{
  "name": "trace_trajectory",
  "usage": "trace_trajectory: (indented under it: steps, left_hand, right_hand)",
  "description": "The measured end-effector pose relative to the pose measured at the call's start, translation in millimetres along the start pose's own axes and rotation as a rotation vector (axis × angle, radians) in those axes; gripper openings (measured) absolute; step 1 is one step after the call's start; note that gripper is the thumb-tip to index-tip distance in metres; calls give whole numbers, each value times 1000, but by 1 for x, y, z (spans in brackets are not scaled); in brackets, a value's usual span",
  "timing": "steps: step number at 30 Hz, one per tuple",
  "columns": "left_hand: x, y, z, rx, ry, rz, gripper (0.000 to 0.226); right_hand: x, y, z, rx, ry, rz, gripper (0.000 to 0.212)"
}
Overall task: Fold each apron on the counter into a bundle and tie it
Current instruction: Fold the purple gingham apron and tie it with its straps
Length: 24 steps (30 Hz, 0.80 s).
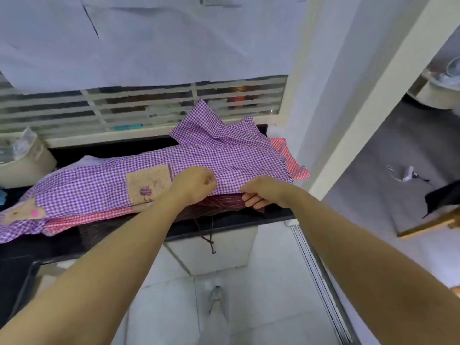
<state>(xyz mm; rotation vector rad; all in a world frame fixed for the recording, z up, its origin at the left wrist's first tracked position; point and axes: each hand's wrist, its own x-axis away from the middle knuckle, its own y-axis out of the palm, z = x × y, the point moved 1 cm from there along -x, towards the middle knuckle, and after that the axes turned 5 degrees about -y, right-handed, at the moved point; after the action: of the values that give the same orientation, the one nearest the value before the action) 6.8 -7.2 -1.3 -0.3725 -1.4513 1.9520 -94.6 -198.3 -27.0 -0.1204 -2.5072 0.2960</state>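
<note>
Your left hand [196,185] is curled into a pinch on the purple checked apron [224,150], thumb and fingertips bunching the cloth just right of its beige patch pocket [146,185]. Your right hand [261,192], close beside it, grips the same apron's near edge, with the fingers [251,200] curled under the hem.

The purple apron lies spread across the black counter [236,220]. It runs from beyond your left forearm, where a second beige patch [20,212] shows, to a raised corner past both hands, up against the window louvres [149,105].

Directly under your right fingers sits a dark striped apron [224,207]. Its cord [211,242] hangs off the counter's front edge between your forearms. A red checked apron [291,160] lies in the pile too, poking out beyond your right hand and again under your left forearm. Both lower aprons lie under the cloth you are holding.

Far off past your left elbow a pale tub [25,160] with clear plastic in it stands on the counter. Below your hands is a tiled floor, with one light shoe [216,300] showing between your arms. To the right of your right arm rises a cream door frame [361,120].

The pocket carries a small flower motif. No writing or brand can be read anywhere.
</note>
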Motion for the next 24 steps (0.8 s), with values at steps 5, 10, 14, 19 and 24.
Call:
trace_trajectory:
  steps: [5, 10, 14, 19, 24]
  left_hand:
    - [-55, 46, -22, -73, -18, -106, 35]
    - [-82, 77, -35, -334, -57, -116, 74]
    - [-90, 70, -40, -357, -51, -19, 19]
    - [-69, 52, -45, -85, -62, 69, 63]
    - [-12, 31, -20, 295, -59, 108, 80]
  right_hand:
    - [-49, -25, 35, -426, 301, 274, 44]
    - [-97, -39, 78, -971, 317, 600, 84]
    - [-90, -38, 46, -951, 195, 720, 20]
    - [-57, -10, -23, -806, -121, 312, 22]
    - [4, 27, -58, -505, -178, -108, 17]
